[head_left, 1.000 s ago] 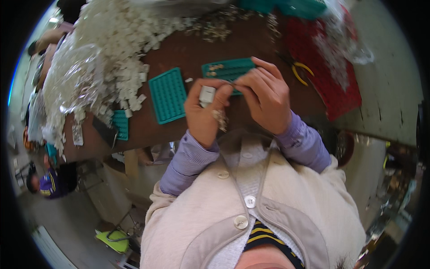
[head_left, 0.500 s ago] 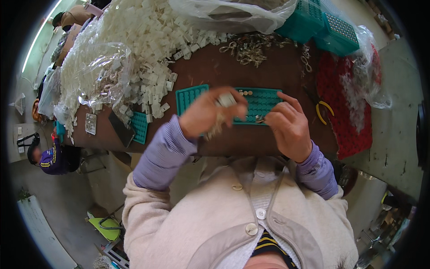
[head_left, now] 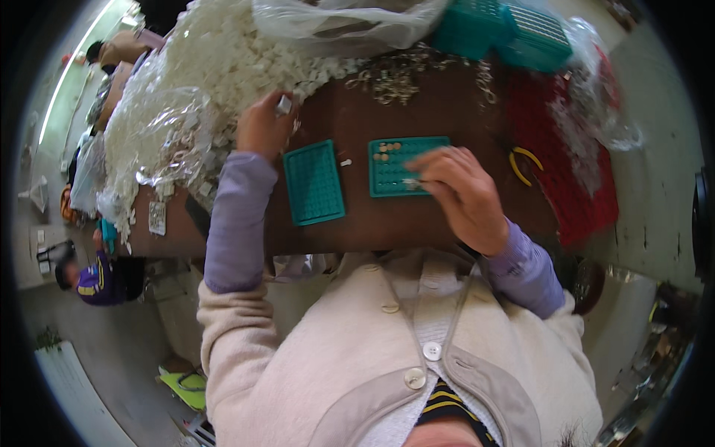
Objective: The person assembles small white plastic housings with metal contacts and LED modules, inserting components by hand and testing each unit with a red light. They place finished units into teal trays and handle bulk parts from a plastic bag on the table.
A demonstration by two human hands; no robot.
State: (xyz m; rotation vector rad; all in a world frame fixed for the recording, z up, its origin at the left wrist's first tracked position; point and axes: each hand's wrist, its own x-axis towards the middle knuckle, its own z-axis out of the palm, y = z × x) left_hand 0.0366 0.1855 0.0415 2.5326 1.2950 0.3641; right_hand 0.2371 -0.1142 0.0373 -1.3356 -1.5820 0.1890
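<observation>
My left hand (head_left: 264, 125) is at the right edge of a big heap of small white tagged pieces (head_left: 223, 45), fingers closed round one small white piece (head_left: 284, 104). My right hand (head_left: 468, 195) hovers over the right-hand green dimpled tray (head_left: 380, 189), its fingers bent together and blurred. A small shiny bit (head_left: 412, 183) shows at the fingertips; its kind is too small to tell. Several round tan discs (head_left: 385, 147) sit in that tray's upper left. Another green tray (head_left: 313, 182) lies to its left, with a tiny white piece (head_left: 345, 162) between the trays.
Yellow-handled pliers (head_left: 527, 165) lie on the right beside red cloth (head_left: 558, 194). Along the back are a tangle of metal chains (head_left: 398, 78), a clear plastic bag (head_left: 350, 22) and stacked green trays (head_left: 532, 37). Another person (head_left: 100, 281) sits far left.
My left hand has moved left and away from me, from above the trays to the heap. My right hand has shifted slightly left over its tray. The view has shifted a little.
</observation>
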